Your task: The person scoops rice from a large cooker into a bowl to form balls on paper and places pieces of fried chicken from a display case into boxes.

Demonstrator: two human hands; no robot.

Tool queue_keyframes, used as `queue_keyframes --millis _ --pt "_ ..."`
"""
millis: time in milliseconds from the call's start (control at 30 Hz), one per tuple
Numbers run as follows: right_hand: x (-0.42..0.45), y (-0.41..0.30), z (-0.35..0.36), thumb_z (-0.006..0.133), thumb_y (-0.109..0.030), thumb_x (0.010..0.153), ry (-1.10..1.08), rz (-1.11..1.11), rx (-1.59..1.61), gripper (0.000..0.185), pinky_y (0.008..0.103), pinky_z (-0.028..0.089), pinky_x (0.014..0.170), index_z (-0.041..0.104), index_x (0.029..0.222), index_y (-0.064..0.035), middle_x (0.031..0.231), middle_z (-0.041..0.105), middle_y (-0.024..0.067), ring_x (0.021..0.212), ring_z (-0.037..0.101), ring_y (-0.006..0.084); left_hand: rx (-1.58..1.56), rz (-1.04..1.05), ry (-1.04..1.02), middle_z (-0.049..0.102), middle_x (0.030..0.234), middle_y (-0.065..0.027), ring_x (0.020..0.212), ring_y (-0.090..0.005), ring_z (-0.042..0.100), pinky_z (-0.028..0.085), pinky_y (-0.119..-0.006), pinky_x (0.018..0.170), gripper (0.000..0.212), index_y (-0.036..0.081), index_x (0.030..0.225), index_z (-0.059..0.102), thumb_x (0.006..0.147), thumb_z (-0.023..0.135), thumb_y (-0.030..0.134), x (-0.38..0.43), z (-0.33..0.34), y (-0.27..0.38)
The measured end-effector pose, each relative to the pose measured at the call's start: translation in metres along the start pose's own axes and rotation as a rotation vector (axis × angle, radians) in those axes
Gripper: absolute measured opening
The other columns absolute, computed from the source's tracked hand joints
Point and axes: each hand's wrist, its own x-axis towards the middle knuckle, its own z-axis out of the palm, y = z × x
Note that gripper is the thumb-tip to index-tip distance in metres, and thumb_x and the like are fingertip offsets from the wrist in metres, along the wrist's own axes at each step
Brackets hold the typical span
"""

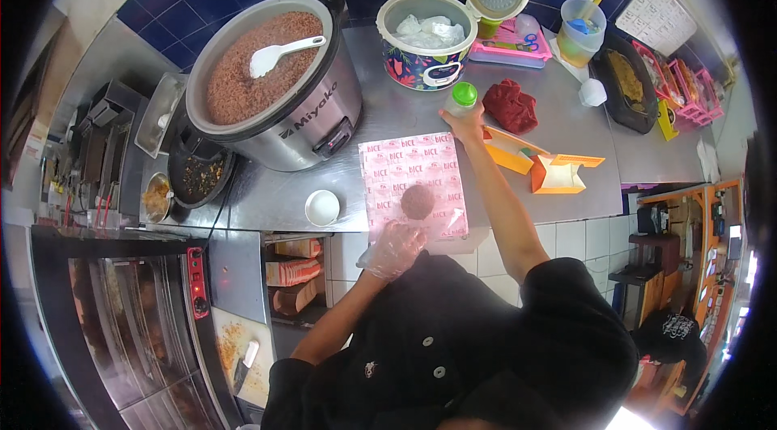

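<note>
A sheet of pink-and-white printed food wrapping paper [376,187] lies at the front edge of the steel counter. On it sits a round, domed mound of brownish-red rice [417,201]. My left hand [393,251], in a clear plastic glove, is at the paper's near edge, just below the mound; its fingers are curled and whether they pinch anything is hidden. Farther back, my bare right hand [466,125] grips a clear bottle [459,107] with a green cap [465,93], standing just beyond the paper's far right corner. A small white bowl [322,208] rests left of the paper.
A large open rice cooker [309,120] holds reddish rice and a white rice paddle [279,56]. Behind stands a smaller open floral cooker [425,65] with plastic bags inside. A red cloth [511,106] and orange paperboard boxes [558,176] lie right. A knife [245,366] rests on a cutting board lower left.
</note>
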Motion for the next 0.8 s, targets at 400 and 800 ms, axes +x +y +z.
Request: queue_keyframes --millis 400,800 --pt "-0.058 -0.007 0.034 0.090 -0.036 0.074 -0.761 -0.776 -0.905 0.070 0.0549 0.044 0.103 0.058 0.128 -0.0053 0.126 0.062 0.0173 0.126 0.057 0.0363 -0.010 -0.017 -0.105 0.064 0.110 -0.0035 0.098 -0.0231 0.065 0.048 -0.048 0.096 0.026 0.016 0.115 0.074 0.090 0.068 0.021 -0.001 0.003 -0.009" --pt "-0.042 -0.005 0.047 0.078 -0.024 0.079 -1.023 -0.770 -0.905 0.038 0.0515 0.053 0.092 0.070 0.112 -0.0084 0.118 0.069 0.0124 0.110 0.066 0.0348 0.295 0.174 -0.026 0.063 0.116 -0.0078 0.105 -0.0261 0.063 0.048 -0.050 0.098 0.028 0.018 0.121 0.071 0.095 0.065 0.027 -0.006 0.029 -0.026"
